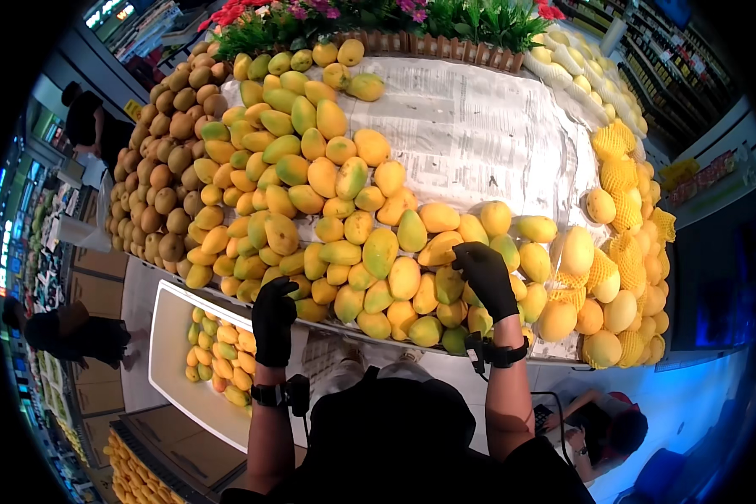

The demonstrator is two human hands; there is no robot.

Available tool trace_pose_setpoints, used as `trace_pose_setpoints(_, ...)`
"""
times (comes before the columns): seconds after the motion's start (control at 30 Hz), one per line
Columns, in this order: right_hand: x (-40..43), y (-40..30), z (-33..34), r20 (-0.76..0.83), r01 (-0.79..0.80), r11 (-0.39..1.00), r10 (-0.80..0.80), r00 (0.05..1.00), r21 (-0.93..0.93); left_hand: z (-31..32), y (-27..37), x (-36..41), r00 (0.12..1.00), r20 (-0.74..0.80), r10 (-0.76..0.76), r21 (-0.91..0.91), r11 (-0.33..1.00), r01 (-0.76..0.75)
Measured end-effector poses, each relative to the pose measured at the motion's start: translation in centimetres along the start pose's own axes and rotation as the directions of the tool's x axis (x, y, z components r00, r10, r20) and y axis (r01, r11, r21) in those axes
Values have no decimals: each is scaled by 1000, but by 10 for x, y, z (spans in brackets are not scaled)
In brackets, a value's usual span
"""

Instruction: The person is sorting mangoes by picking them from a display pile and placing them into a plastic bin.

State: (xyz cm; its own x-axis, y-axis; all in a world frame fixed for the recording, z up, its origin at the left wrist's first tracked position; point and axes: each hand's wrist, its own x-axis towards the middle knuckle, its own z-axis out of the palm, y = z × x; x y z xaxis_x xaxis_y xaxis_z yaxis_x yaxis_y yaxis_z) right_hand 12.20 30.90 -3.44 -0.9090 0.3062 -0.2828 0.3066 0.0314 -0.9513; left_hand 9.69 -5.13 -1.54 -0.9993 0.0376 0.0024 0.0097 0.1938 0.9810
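A broad heap of yellow-green mangoes (381,252) covers the front and left-centre of a display stand lined with newspaper (479,132). My left hand (274,324), in a black glove, hovers at the stand's front edge beside the nearest mangoes, its fingers loosely curled with nothing visible in them. Further right, my right hand (488,277), gloved the same way, reaches over the front rows. Its fingertips meet the right end of a yellow mango (440,248); whether they grip it is hidden by the back of the hand.
A white tub (157,353) holding more mangoes stands below left. Brown round fruit (164,170) borders the heap at left; yellow melons (620,309), some in foam nets, at right. Artificial flowers (378,22) line the back. One person (605,435) sits lower right; others stand left.
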Motion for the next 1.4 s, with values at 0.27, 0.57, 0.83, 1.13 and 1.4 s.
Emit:
trace_pose_setpoints(0.27, 26, -27, 2, -50, 206, 976, -210, 977, -65, -29, -21, 31, 998, -10, 56, 114, 992, -54)
trace_pose_setpoints(0.57, 93, -95, 20, 48, 135, 975, -128, 991, -177, -64, -41, 61, 998, -53, 33, -68, 997, -36)
trace_pose_setpoints(0.83, 195, -123, 49, 68, 290, 735, -317, 946, -613, -76, -41, 63, 991, 38, -130, -347, 928, 135)
trace_pose_setpoints(1.13, 277, -156, 111, 139, 388, 462, -485, 863, -798, -83, -36, 68, 997, -26, -70, -175, 983, 65)
trace_pose_setpoints(1.4, 315, -183, 166, 274, 404, 118, -563, 780, -907, -102, -56, 74, 983, -94, -156, -235, 963, 130)
